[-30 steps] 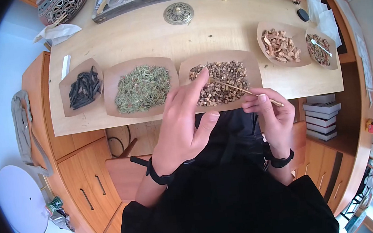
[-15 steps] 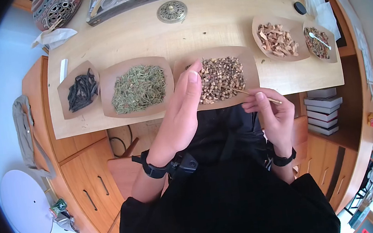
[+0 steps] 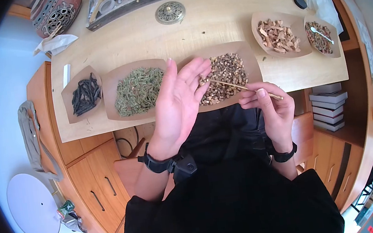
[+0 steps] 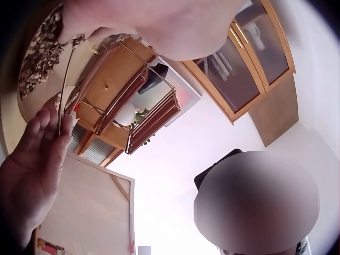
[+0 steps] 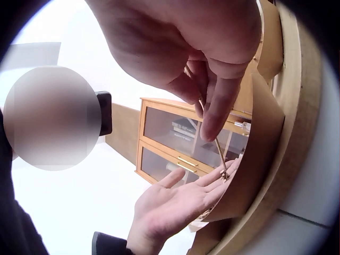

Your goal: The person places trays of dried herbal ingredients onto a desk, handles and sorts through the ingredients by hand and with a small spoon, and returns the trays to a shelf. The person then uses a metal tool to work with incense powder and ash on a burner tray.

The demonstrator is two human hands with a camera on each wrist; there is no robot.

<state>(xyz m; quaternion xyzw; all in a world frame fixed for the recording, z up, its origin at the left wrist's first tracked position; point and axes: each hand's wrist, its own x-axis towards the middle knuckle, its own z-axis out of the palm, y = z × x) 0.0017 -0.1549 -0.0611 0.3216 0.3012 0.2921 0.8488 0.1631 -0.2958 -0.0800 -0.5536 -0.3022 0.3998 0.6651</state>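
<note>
My right hand (image 3: 272, 111) pinches a thin brass spoon (image 3: 229, 84) by its handle, between thumb and fingers. The spoon points left over a brown paper tray (image 3: 252, 63) of chopped brown dried pieces (image 3: 230, 72). A few small pieces (image 5: 224, 174) show at its tip in the right wrist view, right at the fingers of my left hand. That left hand (image 3: 176, 106) is turned palm up with straight fingers, overlapping the tray's left side. Left of it stands a paper tray (image 3: 110, 90) of dried green herb (image 3: 140, 90).
A tray of black strips (image 3: 86, 94) stands at far left. On the right are trays of light bark chips (image 3: 277, 36) and mixed herbs with a white spoon (image 3: 322, 35). Farther back lie an openwork brass lid (image 3: 170, 13), a grey wooden tray (image 3: 137, 9) and a patterned pot (image 3: 56, 14).
My left hand has turned from edge-on to palm up, its fingers now meeting the spoon tip. The spoon has risen from the brown pieces with a few bits at its tip.
</note>
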